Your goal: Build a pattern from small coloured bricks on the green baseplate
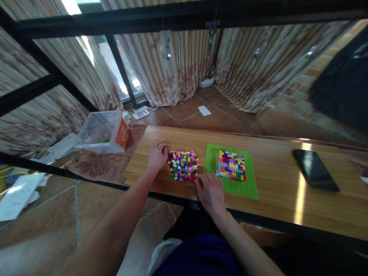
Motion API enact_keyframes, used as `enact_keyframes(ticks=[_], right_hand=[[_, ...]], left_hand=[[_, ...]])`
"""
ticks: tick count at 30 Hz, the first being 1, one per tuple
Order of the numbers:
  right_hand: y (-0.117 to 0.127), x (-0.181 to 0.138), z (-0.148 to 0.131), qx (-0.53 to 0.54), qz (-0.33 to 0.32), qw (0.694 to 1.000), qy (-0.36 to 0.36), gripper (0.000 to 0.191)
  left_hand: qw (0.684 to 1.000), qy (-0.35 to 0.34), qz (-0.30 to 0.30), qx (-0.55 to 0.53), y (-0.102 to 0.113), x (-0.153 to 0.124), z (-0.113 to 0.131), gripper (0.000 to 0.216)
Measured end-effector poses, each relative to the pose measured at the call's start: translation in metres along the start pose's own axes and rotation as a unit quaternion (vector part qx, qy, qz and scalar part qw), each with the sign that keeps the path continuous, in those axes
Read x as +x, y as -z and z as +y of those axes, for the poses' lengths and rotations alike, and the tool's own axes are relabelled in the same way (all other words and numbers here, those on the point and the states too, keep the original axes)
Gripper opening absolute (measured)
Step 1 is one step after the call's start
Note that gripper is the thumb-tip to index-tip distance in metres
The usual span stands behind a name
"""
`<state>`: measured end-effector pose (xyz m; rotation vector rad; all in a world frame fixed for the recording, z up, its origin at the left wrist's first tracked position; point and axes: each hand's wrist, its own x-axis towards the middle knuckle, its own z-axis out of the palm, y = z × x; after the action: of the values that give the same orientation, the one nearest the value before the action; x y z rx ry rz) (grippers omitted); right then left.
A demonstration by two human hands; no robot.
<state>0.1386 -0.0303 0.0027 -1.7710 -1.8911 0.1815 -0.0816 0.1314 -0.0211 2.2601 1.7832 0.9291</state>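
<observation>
A pile of small coloured bricks (pixel 183 165) lies on the wooden table (pixel 287 191). My left hand (pixel 157 155) rests against the pile's left side with fingers curled inward. My right hand (pixel 209 188) lies at the pile's lower right corner, fingers bent down on the table, touching the edge of the green baseplate (pixel 250 184). A flat block of joined coloured bricks (pixel 231 165) sits on the baseplate. Whether either hand holds a brick is hidden.
A black phone (pixel 314 169) lies on the table at the right. A clear plastic tub (pixel 102 131) lies on its side left of the table, on a patterned surface. Papers litter the tiled floor. Black frame bars cross overhead; curtains hang behind.
</observation>
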Motion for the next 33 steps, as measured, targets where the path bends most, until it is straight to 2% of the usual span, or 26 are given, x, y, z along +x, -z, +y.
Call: enact_keyframes(ticks=[2,5,9,12,16,24,33], right_hand=[[0.007,0.000,0.006,0.063,0.005,0.998,-0.014,0.025],[0.026,0.004,0.024,0.126,0.046,0.990,-0.051,0.029],[0.052,0.019,0.060,0.117,0.109,0.984,-0.077,0.032],[0.062,0.034,0.084,0.082,0.121,0.984,-0.098,0.036],[0.062,0.054,0.099,0.039,0.097,0.990,-0.094,0.037],[0.052,0.073,0.106,-0.014,0.056,0.994,-0.094,0.032],[0.045,0.074,0.098,-0.033,0.080,0.988,-0.132,0.035]], left_hand=[[1.000,-0.001,0.001,-0.002,0.000,0.000,-0.001,0.024],[1.000,-0.005,0.000,-0.007,-0.001,0.001,-0.001,0.025],[1.000,-0.005,0.004,0.002,-0.001,0.001,-0.001,0.024],[1.000,-0.007,0.006,0.007,-0.002,0.001,-0.002,0.025],[1.000,-0.003,0.008,0.003,-0.002,0.001,-0.002,0.024],[1.000,-0.003,0.008,0.001,-0.001,0.001,-0.001,0.024],[1.000,-0.004,0.005,0.002,-0.001,0.001,-0.002,0.025]])
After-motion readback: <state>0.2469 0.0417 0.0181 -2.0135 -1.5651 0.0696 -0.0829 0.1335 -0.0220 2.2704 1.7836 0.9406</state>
